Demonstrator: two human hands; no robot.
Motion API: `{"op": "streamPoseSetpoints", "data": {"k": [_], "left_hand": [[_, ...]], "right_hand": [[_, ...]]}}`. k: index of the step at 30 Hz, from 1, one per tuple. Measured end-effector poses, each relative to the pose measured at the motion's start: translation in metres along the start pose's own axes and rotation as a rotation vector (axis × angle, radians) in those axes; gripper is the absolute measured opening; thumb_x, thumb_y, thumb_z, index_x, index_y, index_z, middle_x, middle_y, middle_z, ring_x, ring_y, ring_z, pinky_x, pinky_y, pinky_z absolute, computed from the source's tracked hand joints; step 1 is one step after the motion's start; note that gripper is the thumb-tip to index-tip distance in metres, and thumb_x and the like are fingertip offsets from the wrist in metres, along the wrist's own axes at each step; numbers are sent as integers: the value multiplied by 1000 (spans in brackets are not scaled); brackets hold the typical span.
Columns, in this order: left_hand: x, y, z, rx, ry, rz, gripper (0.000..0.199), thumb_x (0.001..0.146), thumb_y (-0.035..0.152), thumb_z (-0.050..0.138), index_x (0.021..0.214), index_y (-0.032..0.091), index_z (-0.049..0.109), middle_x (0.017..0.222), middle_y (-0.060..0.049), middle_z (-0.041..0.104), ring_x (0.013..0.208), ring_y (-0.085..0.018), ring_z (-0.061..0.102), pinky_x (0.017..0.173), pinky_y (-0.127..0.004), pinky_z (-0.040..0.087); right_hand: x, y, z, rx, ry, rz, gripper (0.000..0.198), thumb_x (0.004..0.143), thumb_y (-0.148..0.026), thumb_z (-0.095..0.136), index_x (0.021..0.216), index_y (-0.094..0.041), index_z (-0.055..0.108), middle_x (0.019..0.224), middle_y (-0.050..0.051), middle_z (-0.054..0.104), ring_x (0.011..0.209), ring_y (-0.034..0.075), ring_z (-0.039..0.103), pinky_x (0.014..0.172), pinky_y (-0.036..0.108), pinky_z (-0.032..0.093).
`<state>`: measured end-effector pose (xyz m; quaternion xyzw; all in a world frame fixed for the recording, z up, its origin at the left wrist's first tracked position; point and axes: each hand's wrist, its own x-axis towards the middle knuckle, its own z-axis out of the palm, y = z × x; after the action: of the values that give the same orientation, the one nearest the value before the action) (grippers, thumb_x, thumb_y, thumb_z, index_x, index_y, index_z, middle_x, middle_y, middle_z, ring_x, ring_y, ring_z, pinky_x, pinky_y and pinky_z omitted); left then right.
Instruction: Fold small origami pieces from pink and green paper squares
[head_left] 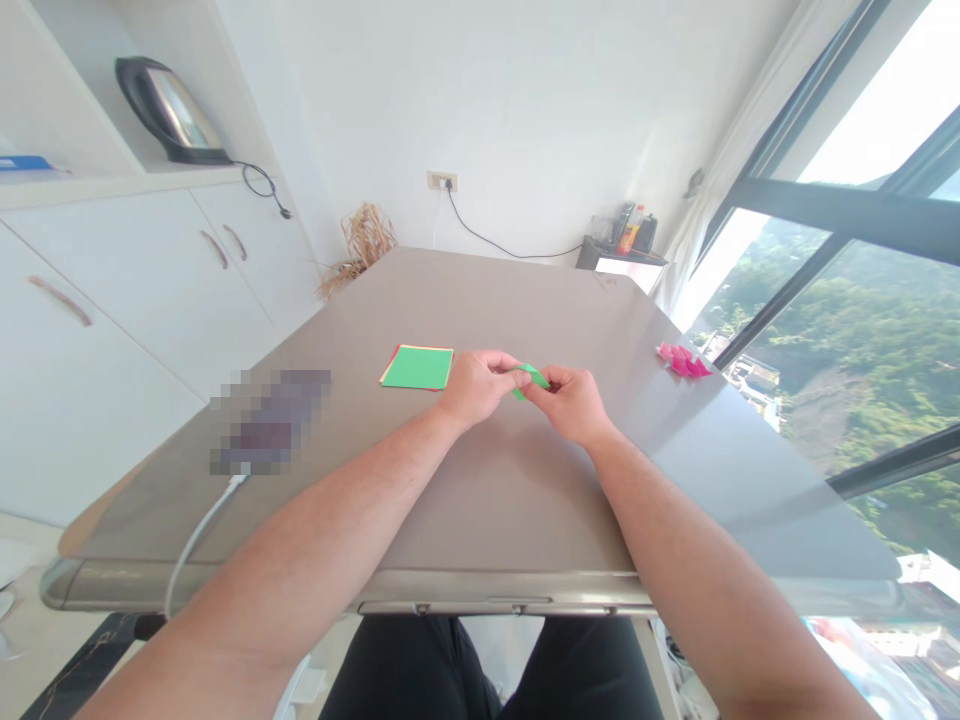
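Observation:
Both my hands meet over the middle of the grey table (480, 480), pinching a small folded green paper piece (531, 376) between them. My left hand (475, 385) grips its left end and my right hand (571, 400) grips its right end. The paper is mostly hidden by my fingers. Just left of my left hand lies a flat stack of coloured paper squares (418, 367), green on top with red and yellow edges showing beneath.
Several folded pink paper pieces (682, 361) sit near the table's right edge. A blurred object (270, 420) with a white cable (196, 535) lies at the left front. White cabinets (112, 320) stand left, a large window (847, 330) right, and a kettle (169, 110) sits on the shelf.

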<state>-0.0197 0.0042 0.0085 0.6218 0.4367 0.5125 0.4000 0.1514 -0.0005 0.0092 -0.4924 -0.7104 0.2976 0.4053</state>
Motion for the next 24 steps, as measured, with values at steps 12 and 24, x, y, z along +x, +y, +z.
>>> {"op": "streamPoseSetpoints", "data": {"k": [12,24], "left_hand": [[3,0,-3,63,17,-21,21,71,37,80,77,18,77,75,-5,76,73,-20,69,72,-32,51],[1,6,-4,37,-7,-37,19,69,36,81,74,18,77,75,-4,76,73,-20,69,74,-33,52]], "right_hand": [[-2,-3,0,90,170,-38,18,74,-37,70,75,-19,74,73,4,74,65,17,63,63,29,49],[-4,-3,2,13,259,-186,15,80,-32,65,72,-21,71,74,3,72,69,17,66,65,28,50]]}}
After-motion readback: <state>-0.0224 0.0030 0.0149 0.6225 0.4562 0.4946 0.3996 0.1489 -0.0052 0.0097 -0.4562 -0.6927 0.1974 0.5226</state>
